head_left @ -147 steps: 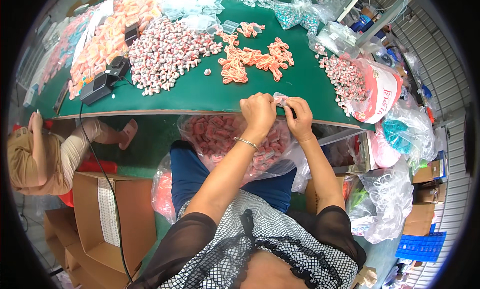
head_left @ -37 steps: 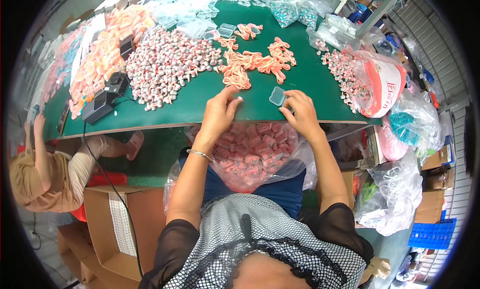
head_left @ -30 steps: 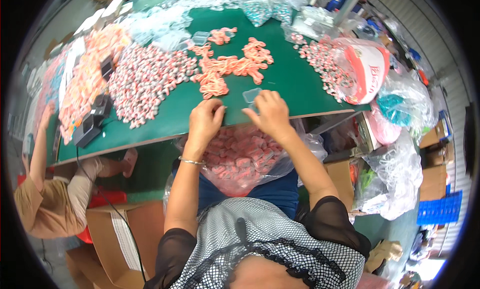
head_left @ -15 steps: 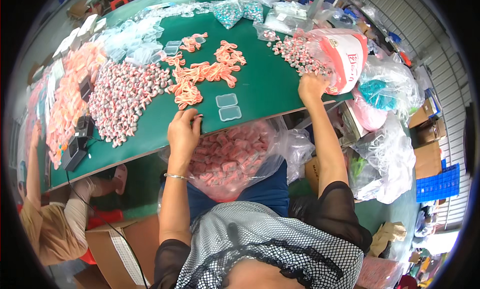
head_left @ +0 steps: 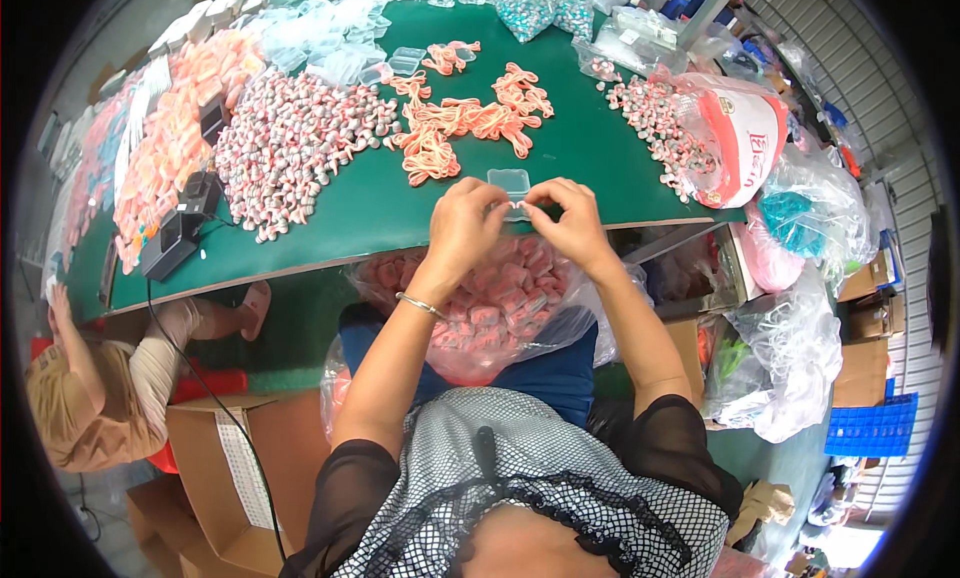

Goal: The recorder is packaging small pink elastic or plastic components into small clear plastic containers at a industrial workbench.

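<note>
A small clear plastic case [head_left: 508, 182] lies with its lid open near the front edge of the green table. My left hand [head_left: 466, 220] and my right hand [head_left: 570, 223] meet over its nearer half, thumbs and fingers pinched. Between the fingertips shows a tiny pale bit, too small to name, and the fingers partly hide the case. Beyond my left hand lie bundles of orange cord [head_left: 432, 156]. To the right, small pink-and-grey plugs [head_left: 655, 128] spill from a red-and-white bag [head_left: 745, 143].
A large heap of similar plugs [head_left: 290, 143] and more orange pieces [head_left: 180, 148] cover the table's left. Clear cases [head_left: 330, 38] are piled behind. An open bag of filled pink cases [head_left: 490, 308] rests at my lap. Another person's arm [head_left: 75, 343] is at far left.
My right hand has left the plugs by the red-and-white bag and come left to the case. My left hand has moved right from the table edge to meet it. The view has shifted.
</note>
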Tool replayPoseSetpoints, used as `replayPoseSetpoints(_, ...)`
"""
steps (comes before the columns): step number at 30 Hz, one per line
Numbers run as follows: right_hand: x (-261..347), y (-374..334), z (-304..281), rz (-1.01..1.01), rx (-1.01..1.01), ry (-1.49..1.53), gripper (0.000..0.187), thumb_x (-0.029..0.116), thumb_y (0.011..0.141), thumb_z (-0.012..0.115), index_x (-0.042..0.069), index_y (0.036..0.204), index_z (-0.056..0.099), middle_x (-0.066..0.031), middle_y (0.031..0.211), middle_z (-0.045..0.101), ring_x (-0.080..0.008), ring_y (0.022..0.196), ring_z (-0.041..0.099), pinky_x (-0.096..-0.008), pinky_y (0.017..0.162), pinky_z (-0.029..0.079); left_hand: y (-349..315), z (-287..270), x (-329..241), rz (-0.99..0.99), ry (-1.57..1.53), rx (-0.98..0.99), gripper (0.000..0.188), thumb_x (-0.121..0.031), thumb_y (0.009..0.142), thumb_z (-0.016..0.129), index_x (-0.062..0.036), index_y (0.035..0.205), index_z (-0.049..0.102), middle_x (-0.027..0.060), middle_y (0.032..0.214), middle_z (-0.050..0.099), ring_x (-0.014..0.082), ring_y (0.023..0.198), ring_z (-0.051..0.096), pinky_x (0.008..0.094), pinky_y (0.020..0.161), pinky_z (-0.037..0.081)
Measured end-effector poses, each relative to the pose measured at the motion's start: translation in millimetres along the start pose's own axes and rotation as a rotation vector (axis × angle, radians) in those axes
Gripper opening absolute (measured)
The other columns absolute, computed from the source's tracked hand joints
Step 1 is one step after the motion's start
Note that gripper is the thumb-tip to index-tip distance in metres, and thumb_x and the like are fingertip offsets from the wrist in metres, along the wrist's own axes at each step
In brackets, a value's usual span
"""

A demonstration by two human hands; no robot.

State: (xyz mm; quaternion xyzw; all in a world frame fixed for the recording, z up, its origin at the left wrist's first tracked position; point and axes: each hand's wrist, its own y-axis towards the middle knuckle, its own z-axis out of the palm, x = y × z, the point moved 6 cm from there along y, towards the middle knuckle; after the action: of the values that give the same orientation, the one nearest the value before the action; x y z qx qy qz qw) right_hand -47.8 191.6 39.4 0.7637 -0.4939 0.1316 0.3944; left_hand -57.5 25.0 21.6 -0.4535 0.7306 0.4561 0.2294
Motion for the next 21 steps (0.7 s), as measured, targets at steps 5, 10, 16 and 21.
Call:
replayPoseSetpoints(5, 3, -2, 12, -0.066, 0.015, -0.200, 0.005, 0.016, 0.080, 0.072, 0.014, 0.083, 0.069, -0.0004, 0.088, 0.067, -0.0193, 0.090, 0.062, -0.0412, 0.089, 0.035, -4, 5, 1, 0.066, 0.199, -0.007, 0.010, -0.014, 0.079, 0.074, -0.0069, 0.086, 0.072, 0.0108, 0.084, 0.060, 0.0307, 0.081, 0.061, 0.0424, 0.069, 0.049)
replayPoseSetpoints(10, -11, 14, 4, -0.056, 0.052, -0.126, 0.007, 0.017, 0.081, 0.070, 0.013, 0.086, 0.070, -0.0031, 0.091, 0.067, -0.0220, 0.088, 0.063, -0.0405, 0.083, 0.043, -6, 0, -3, 0.062, 0.202, 0.062, 0.017, -0.020, 0.080, 0.073, -0.0081, 0.093, 0.071, 0.0099, 0.086, 0.060, 0.0307, 0.083, 0.061, 0.0428, 0.073, 0.048)
replayPoseSetpoints(16, -70, 64, 18, 0.150, -0.134, -0.277, 0.011, 0.021, 0.085, 0.068, 0.013, 0.088, 0.073, -0.0049, 0.097, 0.069, -0.0249, 0.092, 0.065, -0.0406, 0.079, 0.049, -7, -8, -8, 0.080, 0.179, 0.105, 0.039, -0.025, 0.079, 0.075, -0.0071, 0.112, 0.065, 0.0113, 0.096, 0.060, 0.0316, 0.090, 0.060, 0.0423, 0.080, 0.047)
replayPoseSetpoints(21, -77, 73, 24, 0.194, -0.055, -0.396, 0.016, 0.027, 0.087, 0.068, 0.013, 0.092, 0.074, -0.0055, 0.094, 0.070, -0.0236, 0.088, 0.067, -0.0376, 0.077, 0.050, -3, -2, -2, 0.078, 0.214, 0.218, 0.043, -0.024, 0.076, 0.077, -0.0057, 0.113, 0.064, 0.0126, 0.098, 0.060, 0.0325, 0.093, 0.060, 0.0423, 0.081, 0.047)
